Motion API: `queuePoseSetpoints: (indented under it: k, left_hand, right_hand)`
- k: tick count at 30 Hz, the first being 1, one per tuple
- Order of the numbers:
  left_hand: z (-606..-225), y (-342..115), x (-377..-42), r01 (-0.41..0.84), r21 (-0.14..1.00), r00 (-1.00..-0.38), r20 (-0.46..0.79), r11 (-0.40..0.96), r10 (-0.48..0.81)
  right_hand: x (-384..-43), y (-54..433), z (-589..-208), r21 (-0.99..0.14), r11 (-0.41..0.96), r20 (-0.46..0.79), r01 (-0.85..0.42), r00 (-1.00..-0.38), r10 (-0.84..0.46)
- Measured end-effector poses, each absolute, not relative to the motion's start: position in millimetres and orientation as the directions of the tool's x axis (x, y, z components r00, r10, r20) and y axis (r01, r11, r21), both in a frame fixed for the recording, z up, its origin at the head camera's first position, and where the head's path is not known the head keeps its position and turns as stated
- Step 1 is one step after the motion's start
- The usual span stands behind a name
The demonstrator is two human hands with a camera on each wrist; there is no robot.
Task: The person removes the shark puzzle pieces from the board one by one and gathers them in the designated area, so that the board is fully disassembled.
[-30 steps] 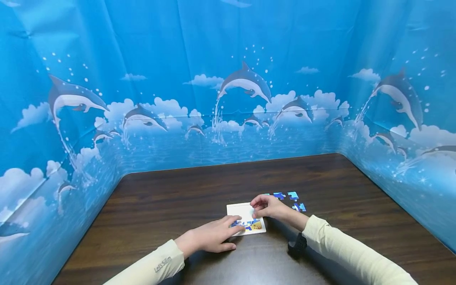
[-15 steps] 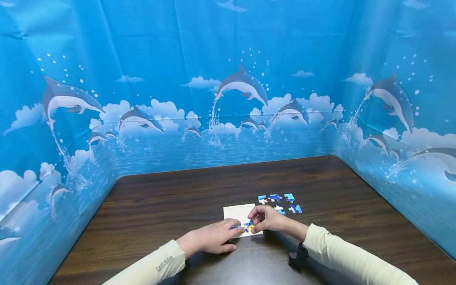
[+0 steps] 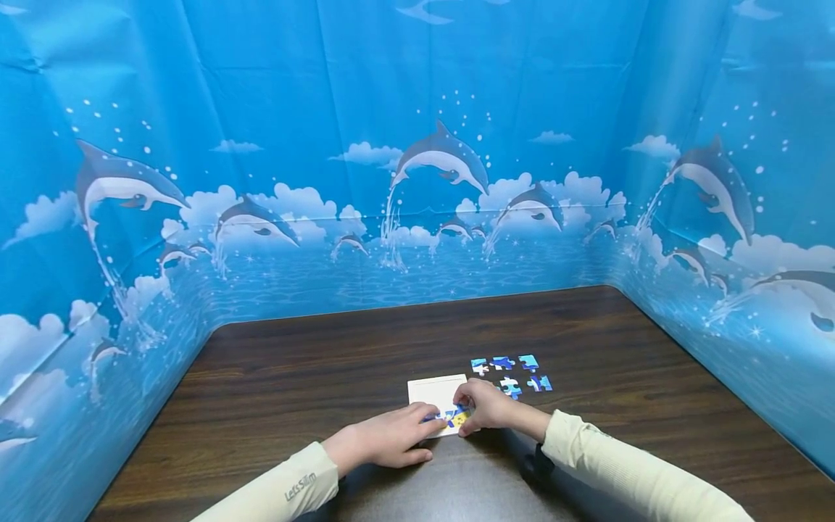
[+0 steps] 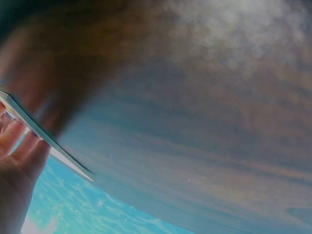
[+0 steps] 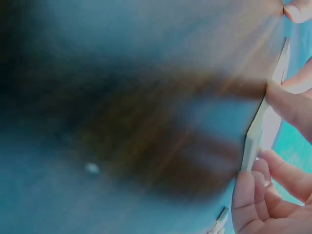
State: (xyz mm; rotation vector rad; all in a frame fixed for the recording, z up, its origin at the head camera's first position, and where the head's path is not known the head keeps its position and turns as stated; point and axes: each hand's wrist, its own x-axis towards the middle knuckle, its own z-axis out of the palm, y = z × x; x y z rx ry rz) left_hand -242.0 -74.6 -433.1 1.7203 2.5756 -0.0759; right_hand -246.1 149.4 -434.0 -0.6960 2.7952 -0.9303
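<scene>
A small white puzzle tray (image 3: 435, 389) lies on the table, its near rows filled with blue and yellow jigsaw pieces (image 3: 460, 418). My left hand (image 3: 394, 436) lies across the tray's left side with fingers extended; its thumb rests on the table. My right hand (image 3: 489, 407) grips the tray's near right corner, thumb at the near edge and fingers bent at the right side. In the right wrist view, the right fingers (image 5: 243, 195) touch the tray's rim (image 5: 252, 139). The left wrist view has the left hand (image 4: 19, 163) at the tray edge (image 4: 70, 163). Both hands cover some pieces.
Several loose blue and white jigsaw pieces (image 3: 529, 362) lie just beyond the right hand, in two rows. The dark wood table (image 3: 313, 370) is bordered by a blue curtain (image 3: 293, 87) printed with dolphins.
My right hand has come down from above the tray's middle to its near right corner, leaving the loose pieces uncovered. A yellow piece now shows at that corner. The left hand stays nearly still.
</scene>
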Motion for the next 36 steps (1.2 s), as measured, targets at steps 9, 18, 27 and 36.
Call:
queuePoseSetpoints:
  k: [9,18,27,36]
  left_hand:
    - [-432,-73,-240,0.917,-0.013,-0.397,-0.103,0.398,0.912]
    - [-433,-73,-240,0.915,-0.004,-0.401,-0.116,0.403,0.909]
    - [-432,-72,-240,0.915,-0.016,-0.403,-0.121,0.404,0.907]
    - [-433,-72,-239,0.909,-0.023,-0.416,-0.115,0.416,0.902]
  right_hand:
    - [-249,146,-430,-0.597,0.709,-0.013,-0.375,-0.879,-0.476]
    - [-254,137,-423,-0.564,0.771,-0.125,-0.295,-0.893,-0.433]
    - [-246,140,-423,-0.538,0.727,0.005,-0.426,-0.864,-0.503]
    - [-239,142,-423,-0.445,0.737,0.050,-0.509,-0.836,-0.547]
